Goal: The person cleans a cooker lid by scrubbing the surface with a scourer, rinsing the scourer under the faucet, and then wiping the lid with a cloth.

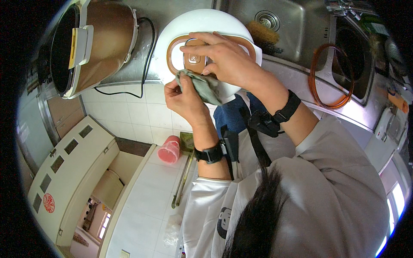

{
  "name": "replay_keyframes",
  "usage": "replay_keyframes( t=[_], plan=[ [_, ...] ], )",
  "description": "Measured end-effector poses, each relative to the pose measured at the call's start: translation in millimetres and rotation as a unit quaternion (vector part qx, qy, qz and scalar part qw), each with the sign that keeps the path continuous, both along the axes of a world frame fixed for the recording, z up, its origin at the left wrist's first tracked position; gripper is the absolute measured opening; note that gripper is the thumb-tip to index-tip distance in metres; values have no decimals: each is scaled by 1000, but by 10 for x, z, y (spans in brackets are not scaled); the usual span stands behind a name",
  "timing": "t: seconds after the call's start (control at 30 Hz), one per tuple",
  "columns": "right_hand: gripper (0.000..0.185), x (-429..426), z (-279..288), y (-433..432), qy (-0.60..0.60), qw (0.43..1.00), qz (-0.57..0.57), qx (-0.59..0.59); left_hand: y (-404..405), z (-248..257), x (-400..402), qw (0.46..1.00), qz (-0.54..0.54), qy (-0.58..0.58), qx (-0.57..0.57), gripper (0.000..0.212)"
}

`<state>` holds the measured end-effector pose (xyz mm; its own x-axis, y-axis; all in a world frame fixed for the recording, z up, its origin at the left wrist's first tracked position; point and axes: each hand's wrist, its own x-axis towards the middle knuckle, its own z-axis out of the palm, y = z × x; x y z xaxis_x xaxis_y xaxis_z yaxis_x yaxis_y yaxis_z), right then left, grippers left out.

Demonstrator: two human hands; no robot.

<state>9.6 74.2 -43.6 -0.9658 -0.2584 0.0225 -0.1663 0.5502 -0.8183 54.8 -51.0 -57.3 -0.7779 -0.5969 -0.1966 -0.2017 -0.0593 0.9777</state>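
Note:
A white domed lid (pixel 206 20) with brown oval trim and a brown central handle (pixel 194 65) lies before me, across the counter's front edge. My left hand (pixel 185 101) pinches a grey-green cloth (pixel 206 90) against the near part of the lid, by the handle's lower end. Across the lid's top, my right hand (pixel 226 59) rests with its fingers spread over the handle and its thumb near the handle's side. The underside of the lid is hidden. To the left stands a brown and white rice cooker body (pixel 109 42), its dark opening facing left.
A black power cord (pixel 151 45) loops over the counter edge. Beyond the lid is a steel sink (pixel 300 29) with a brown scrubber (pixel 263 32). An orange-brown coil (pixel 312 77) leans on its rim. Below are a pink bin (pixel 169 150) and a pale door (pixel 74 167).

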Motion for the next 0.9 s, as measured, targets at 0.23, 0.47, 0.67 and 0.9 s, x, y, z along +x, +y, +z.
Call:
replay_keyframes(
  t=[0.23, 0.47, 0.67, 0.9],
  plan=[
    [66, 2, 16, 14, -5, 1000, 1, -13, -138, -147, 97, 992, -34, -16, -117, 13],
    [61, -1, 75, 14, -4, 1000, 16, 1, -638, 173, 28, 997, -46, 48, 27, 14],
    [47, 520, 458, 55, -21, 990, -108, -90, -439, 389, 96, 946, -300, -14, 120, 15],
    [25, 1110, 382, -260, -63, 819, -558, -119, -738, 235, -276, 838, -517, 118, -127, 45]
  ],
)
